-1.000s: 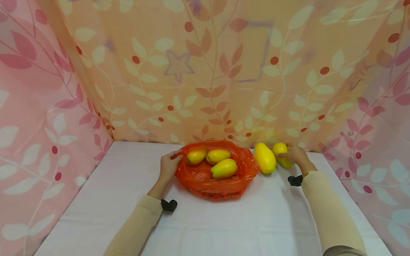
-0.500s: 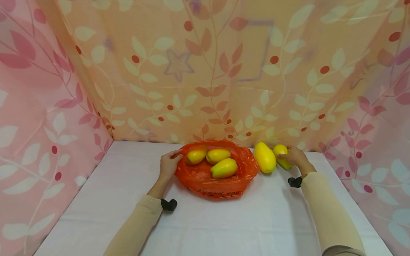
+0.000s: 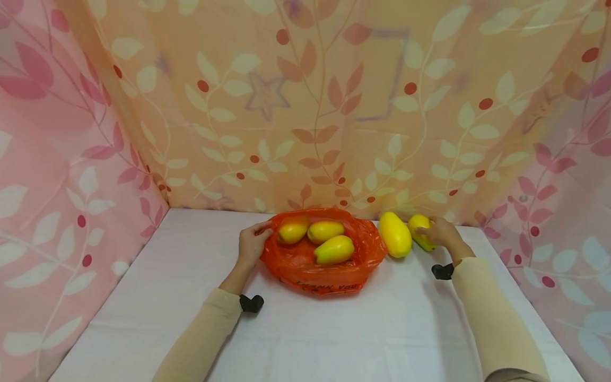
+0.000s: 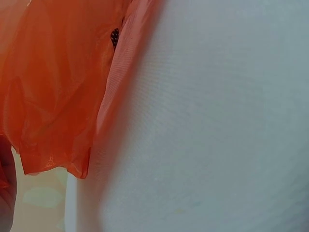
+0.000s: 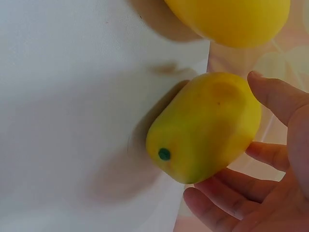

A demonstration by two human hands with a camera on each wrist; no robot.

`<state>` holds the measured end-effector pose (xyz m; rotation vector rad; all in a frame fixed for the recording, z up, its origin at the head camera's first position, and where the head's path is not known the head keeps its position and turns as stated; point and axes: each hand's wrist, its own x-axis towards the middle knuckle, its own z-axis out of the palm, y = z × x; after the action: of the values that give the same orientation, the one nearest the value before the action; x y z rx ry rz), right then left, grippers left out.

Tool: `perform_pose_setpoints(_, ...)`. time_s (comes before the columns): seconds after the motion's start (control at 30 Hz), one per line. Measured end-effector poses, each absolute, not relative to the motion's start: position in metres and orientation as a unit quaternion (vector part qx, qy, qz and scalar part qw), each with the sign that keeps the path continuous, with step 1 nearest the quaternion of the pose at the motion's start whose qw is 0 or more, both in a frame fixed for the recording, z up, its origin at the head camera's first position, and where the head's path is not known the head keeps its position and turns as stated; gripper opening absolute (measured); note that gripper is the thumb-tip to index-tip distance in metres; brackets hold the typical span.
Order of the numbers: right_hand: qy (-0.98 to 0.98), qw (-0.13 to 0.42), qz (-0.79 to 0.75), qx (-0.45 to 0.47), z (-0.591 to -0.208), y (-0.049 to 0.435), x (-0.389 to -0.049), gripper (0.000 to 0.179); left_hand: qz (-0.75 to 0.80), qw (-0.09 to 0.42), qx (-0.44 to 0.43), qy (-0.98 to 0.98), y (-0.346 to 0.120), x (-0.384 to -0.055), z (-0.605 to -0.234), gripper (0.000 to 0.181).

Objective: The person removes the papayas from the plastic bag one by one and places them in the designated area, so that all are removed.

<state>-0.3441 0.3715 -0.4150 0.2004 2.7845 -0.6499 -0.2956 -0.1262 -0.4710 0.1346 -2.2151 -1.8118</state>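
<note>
A red-orange plastic bag lies with its mouth spread wide, and three yellow mangoes show inside it, one of them a front mango. My left hand pinches the bag's left rim; in the left wrist view only a sliver of that hand shows beside the bag. Right of the bag, my right hand holds a smaller yellow mango with a green stem spot, thumb on one side and fingers on the other. Between that mango and the bag lies a larger yellow mango.
A white cloth covers the table. Behind it hangs a leaf-patterned orange curtain, close to the mangoes. Pink patterned curtains stand at the left and right. Black wrist mounts sit by both sleeves.
</note>
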Motion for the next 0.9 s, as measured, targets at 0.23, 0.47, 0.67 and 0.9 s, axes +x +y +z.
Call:
perform_pose_setpoints(0.23, 0.961, 0.145, -0.226, 0.071, -0.411, 0.375, -0.342, 0.093, -0.629, 0.135, 0.049, -0.764, -0.126, -0.297, -0.469, 0.024)
perform_pose_setpoints(0.47, 0.963, 0.144, -0.219, 0.066, -0.409, 0.376, -0.339, 0.093, -0.633, 0.125, 0.052, -0.762, -0.126, -0.295, -0.47, 0.024)
perform_pose_setpoints(0.67, 0.967, 0.125, -0.218, 0.048, -0.403, 0.376, -0.341, 0.095, -0.631, 0.126, 0.052, -0.764, -0.126, -0.296, -0.471, 0.024)
perform_pose_setpoints(0.9, 0.97, 0.087, -0.227, 0.011, -0.383, 0.369, -0.341, 0.092, -0.635, 0.128, 0.051, -0.76, -0.127, -0.298, -0.473, 0.025)
